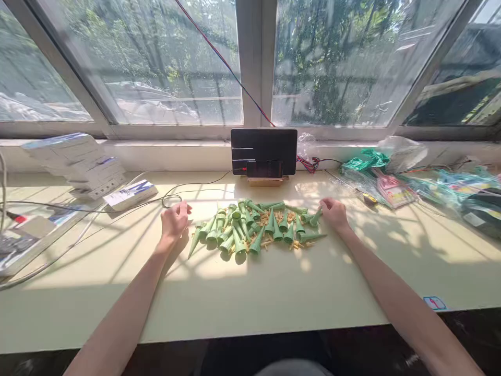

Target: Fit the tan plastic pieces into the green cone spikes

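A pile of green, pointed paper-like cones (pixel 238 241) lies in the middle of the table, some standing on their wide ends and others on their sides. Small tan, stick-like pieces (pixel 278 215) are scattered among them. My left hand (pixel 175 221) rests on the table just left of the pile, its fingers curled in and nothing visible in them. At the pile's right end, my right hand (pixel 334 213) is closed, with its fingertips at the tip of a tilted green cone (pixel 315 218). The contact is small and partly hidden by the fingers.
Behind the pile, a dark tablet (pixel 263 143) and a phone (pixel 264 169) lean on a stand. White boxes (pixel 78 162) are stacked at left, with cables (pixel 70 250) nearby. At right lie plastic bags (pixel 395 190) and a yellow-black tool (pixel 369 199). Windows line the back.
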`<action>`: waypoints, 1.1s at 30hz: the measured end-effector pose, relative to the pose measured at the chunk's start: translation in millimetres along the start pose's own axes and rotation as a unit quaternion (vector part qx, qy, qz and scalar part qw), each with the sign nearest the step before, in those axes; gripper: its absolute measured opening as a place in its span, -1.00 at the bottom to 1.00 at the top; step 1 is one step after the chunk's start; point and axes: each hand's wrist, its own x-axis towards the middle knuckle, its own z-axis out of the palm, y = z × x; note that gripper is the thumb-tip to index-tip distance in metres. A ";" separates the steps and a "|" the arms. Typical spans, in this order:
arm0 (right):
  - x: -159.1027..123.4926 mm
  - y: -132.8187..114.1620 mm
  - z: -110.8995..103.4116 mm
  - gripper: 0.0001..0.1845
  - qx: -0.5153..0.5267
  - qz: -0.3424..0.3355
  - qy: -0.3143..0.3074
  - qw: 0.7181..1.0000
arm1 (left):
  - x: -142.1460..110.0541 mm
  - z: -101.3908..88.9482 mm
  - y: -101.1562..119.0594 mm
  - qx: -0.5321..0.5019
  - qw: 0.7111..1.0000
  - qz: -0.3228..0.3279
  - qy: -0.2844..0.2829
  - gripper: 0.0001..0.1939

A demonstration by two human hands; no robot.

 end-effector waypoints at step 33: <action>-9.1 -8.4 6.5 -0.70 -0.029 -0.036 -0.041 0.998 | -22.8 8.1 28.9 -0.058 0.997 0.054 -0.014 -0.62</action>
